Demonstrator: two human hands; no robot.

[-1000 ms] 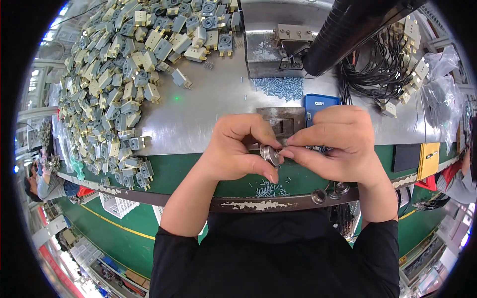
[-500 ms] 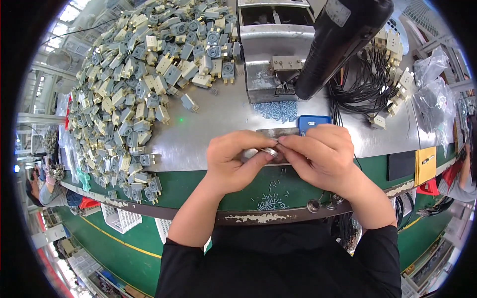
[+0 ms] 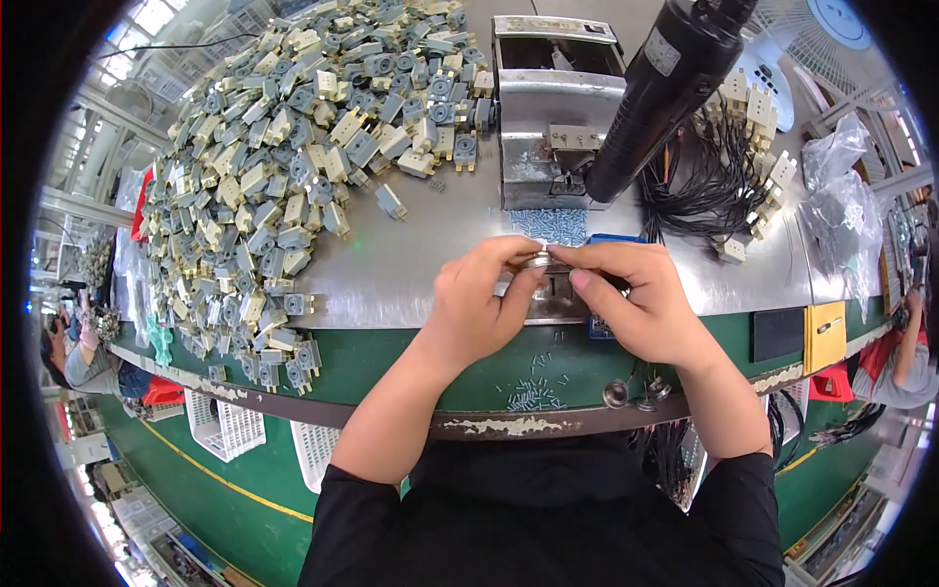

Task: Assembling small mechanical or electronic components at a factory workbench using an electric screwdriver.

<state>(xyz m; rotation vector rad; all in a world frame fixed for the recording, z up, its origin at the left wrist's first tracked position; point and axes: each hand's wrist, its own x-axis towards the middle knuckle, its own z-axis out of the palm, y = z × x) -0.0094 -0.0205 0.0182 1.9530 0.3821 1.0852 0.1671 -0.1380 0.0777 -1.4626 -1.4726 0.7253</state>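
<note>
Round metal part (image 3: 537, 261) is held over the metal plate (image 3: 556, 310), pinched by the fingers (image 3: 511, 247) of the left hand (image 3: 477, 301), and could be dropped if nudged askew by the right hand (image 3: 634, 292), whose own grip cannot be told.

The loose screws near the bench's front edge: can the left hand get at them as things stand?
Probably yes: the loose screws lie uncovered on the green surface, though the left hand has its grip on a round metal part.
</note>
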